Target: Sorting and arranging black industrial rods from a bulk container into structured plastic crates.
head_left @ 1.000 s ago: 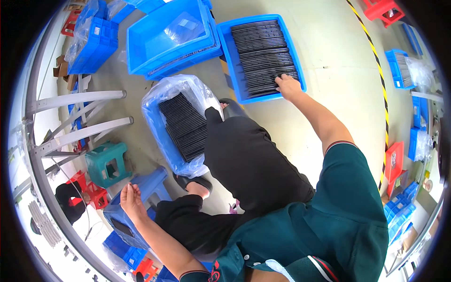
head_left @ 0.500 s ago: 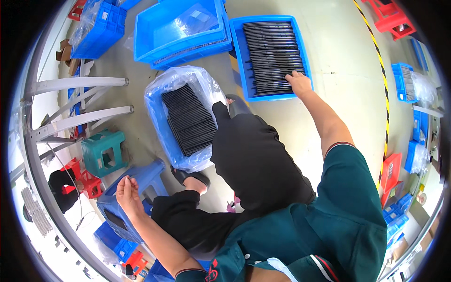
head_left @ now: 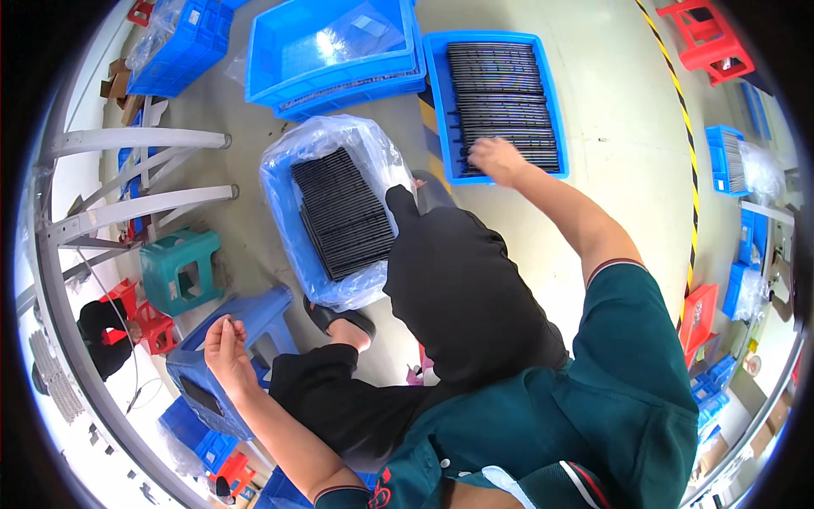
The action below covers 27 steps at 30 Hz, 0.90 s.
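Note:
My right hand is over the near edge of a shallow blue crate, at its left corner. Its fingers are bent and smeared by motion, so a hold cannot be made out. Thin black strips lie packed side by side in rows in that crate. My left hand is raised above a blue stool, thumb and fingers pinched together; anything between them is too small to name. Between the two hands, more black strips fill a blue bin lined with clear plastic.
Stacked blue crates stand behind the lined bin. A green stool and a metal frame with curved legs are at the left. A yellow-black floor line runs down the right side, with a red stool beyond it.
My right hand has moved left along the near end of the shallow crate, from its right side to its left corner. My left hand stays pinched and has barely shifted.

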Tool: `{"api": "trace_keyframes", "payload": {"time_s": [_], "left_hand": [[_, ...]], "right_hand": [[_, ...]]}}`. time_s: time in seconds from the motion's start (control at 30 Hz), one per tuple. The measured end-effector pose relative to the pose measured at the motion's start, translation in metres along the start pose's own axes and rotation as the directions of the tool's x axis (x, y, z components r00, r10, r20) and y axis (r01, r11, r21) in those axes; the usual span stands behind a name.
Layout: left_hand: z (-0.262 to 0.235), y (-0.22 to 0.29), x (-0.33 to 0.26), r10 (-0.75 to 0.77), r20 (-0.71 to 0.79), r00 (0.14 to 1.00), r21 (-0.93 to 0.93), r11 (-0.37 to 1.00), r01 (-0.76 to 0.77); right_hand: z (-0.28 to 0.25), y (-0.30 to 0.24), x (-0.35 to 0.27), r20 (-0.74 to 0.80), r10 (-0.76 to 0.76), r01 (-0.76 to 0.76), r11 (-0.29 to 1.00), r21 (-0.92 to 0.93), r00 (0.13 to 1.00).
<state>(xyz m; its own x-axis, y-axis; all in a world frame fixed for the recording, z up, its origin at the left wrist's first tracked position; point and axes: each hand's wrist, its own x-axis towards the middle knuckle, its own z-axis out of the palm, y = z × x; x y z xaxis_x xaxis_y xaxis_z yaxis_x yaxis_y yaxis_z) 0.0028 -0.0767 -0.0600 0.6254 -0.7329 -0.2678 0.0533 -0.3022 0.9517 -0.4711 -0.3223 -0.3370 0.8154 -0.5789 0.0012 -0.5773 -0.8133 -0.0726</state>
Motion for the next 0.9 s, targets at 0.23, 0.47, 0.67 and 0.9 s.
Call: {"api": "trace_keyframes", "payload": {"time_s": [0.23, 0.47, 0.67, 0.9], "left_hand": [[0.006, -0.003, -0.004, -0.018, 0.042, 0.999, 0.026, 1.000, 0.017], [0.000, 0.001, -0.010, 0.014, 0.055, 0.998, 0.018, 1.000, -0.015], [-0.002, 0.004, -0.018, 0.009, 0.020, 1.000, 0.054, 0.998, -0.010], [-0.013, 0.004, -0.020, 0.022, -0.014, 1.000, 0.024, 0.999, -0.022]], "right_hand": [[0.014, -0.024, 0.055, 0.608, -0.118, 0.242, 0.962, -0.127, 0.785], [0.009, -0.020, 0.060, 0.738, -0.144, 0.393, 0.903, -0.175, 0.660], [0.003, -0.027, 0.071, 0.772, -0.091, 0.362, 0.913, -0.188, 0.629], [0.010, -0.030, 0.085, 0.855, -0.057, 0.338, 0.930, -0.142, 0.515]]}}
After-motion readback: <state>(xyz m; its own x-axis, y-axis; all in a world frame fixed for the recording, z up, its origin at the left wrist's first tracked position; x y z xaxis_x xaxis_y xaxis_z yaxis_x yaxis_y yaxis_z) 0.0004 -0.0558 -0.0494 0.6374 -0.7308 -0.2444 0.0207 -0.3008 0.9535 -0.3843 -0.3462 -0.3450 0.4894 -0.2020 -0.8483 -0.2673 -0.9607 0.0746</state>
